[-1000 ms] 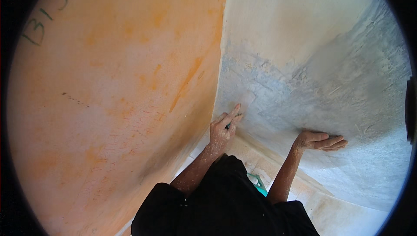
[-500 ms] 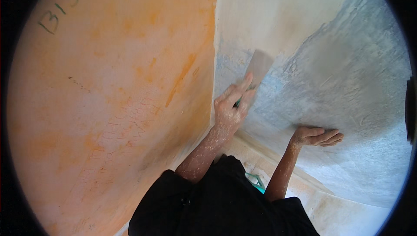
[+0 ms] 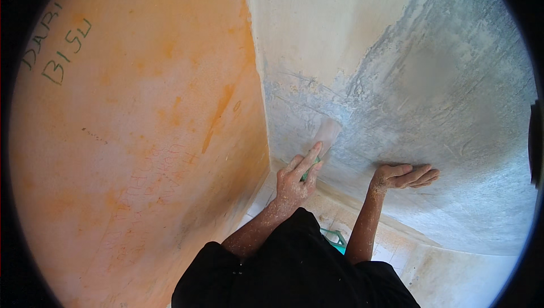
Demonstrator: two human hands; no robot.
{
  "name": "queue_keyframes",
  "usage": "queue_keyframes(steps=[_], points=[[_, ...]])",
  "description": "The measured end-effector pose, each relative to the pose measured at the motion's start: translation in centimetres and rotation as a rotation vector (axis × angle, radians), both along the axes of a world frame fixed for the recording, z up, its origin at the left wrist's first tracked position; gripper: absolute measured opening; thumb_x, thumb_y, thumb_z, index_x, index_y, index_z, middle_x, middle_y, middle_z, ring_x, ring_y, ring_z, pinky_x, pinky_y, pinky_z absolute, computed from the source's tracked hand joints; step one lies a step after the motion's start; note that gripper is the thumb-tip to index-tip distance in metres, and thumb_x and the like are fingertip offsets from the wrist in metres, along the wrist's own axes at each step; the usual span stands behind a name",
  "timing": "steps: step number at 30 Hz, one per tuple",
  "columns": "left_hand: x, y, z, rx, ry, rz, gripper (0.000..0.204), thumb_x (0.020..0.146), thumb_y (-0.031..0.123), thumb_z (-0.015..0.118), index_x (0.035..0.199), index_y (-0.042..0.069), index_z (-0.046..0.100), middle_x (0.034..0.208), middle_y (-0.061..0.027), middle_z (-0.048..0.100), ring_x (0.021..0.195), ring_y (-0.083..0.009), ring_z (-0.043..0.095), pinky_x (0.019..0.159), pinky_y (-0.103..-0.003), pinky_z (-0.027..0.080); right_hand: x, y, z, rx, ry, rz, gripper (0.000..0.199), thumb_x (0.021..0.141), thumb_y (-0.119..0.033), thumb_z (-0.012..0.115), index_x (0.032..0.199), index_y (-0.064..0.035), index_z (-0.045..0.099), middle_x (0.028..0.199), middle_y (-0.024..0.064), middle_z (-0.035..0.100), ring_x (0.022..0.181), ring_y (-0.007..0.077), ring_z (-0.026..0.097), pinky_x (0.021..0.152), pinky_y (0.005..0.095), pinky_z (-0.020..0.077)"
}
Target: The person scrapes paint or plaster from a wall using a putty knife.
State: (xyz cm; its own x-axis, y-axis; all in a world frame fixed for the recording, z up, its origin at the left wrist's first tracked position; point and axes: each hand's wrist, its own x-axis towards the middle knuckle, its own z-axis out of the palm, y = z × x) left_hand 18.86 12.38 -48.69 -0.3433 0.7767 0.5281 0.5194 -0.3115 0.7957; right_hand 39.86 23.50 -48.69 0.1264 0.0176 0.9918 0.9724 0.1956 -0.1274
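My left hand [image 3: 294, 184], dusted with pale specks, is closed round the green handle of a scraper [image 3: 327, 134]. Its wide blade points up and to the right, lying at the grey wall [image 3: 419, 109] close to the corner; blur keeps me from telling how flat it sits. One finger stretches along the blade. Farther right, my right hand [image 3: 405, 176] rests against the same wall, open, fingers extended and nothing in it. Above the scraper, the grey patch meets a cream coating [image 3: 323, 19] with a rough, flaky edge.
On my left an orange, patchy wall [image 3: 141, 109] with hand-written marks meets the grey wall in a corner. Below, between my arms, a green and teal object [image 3: 339, 245] is partly hidden by my black clothing. Pale floor tiles [image 3: 388, 251] show low on the right.
My left hand and the scraper have come down the wall, nearer to me. My right hand keeps its place on the wall. The view has shifted slightly.
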Motion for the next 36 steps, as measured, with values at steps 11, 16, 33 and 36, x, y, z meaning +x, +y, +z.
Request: queue_keyframes(steps=[11, 16, 33, 36], points=[[-0.4, 0.3, 2.9, -0.004, 0.025, 0.004, 0.05, 0.083, 0.008, 0.069, 0.131, 0.017, 0.058, 0.073, -0.01, 0.057, 0.06, -0.0228, 0.058, 0.054, -0.033, 0.049, -0.4, -0.1, 0.5, 0.017, 0.021, 0.007, 0.046, 0.096, -0.014, 0.035, 0.139, 0.0031, 0.038, 0.15, 0.0205, 0.028, 0.141, 0.0379, 0.022, 0.113, 0.0553, 0.0143], [0.1, 0.3, -0.1, 0.09, 0.0, -0.041, 0.051, 0.082, 0.006, 0.069, 0.13, 0.016, 0.058, 0.072, -0.01, 0.056, 0.059, -0.0228, 0.057, 0.054, -0.031, 0.049, 0.4, -0.1, 0.1, 0.013, -0.007, 0.006, 0.047, 0.098, -0.017, 0.034, 0.141, 0.0009, 0.034, 0.152, 0.0212, 0.025, 0.142, 0.0379, 0.02, 0.114, 0.0553, 0.013], [1.3, -0.4, -0.6, -0.001, -0.01, -0.054, 0.053, 0.082, 0.006, 0.069, 0.132, 0.015, 0.056, 0.071, -0.01, 0.056, 0.059, -0.0223, 0.056, 0.056, -0.032, 0.048, 0.2, -0.1, 0.2, 0.024, 0.008, 0.0, 0.046, 0.096, -0.013, 0.037, 0.14, 0.0026, 0.038, 0.151, 0.0208, 0.027, 0.141, 0.0381, 0.021, 0.113, 0.0539, 0.0149], [1.2, 0.2, 1.3, 0.001, 0.002, -0.076, 0.052, 0.082, 0.005, 0.069, 0.132, 0.014, 0.056, 0.072, -0.0103, 0.056, 0.06, -0.0225, 0.056, 0.057, -0.031, 0.049, 0.3, 0.1, -0.1, 0.007, 0.001, 0.01, 0.046, 0.097, -0.014, 0.036, 0.14, 0.0025, 0.038, 0.151, 0.0211, 0.027, 0.141, 0.0384, 0.022, 0.113, 0.054, 0.015]])
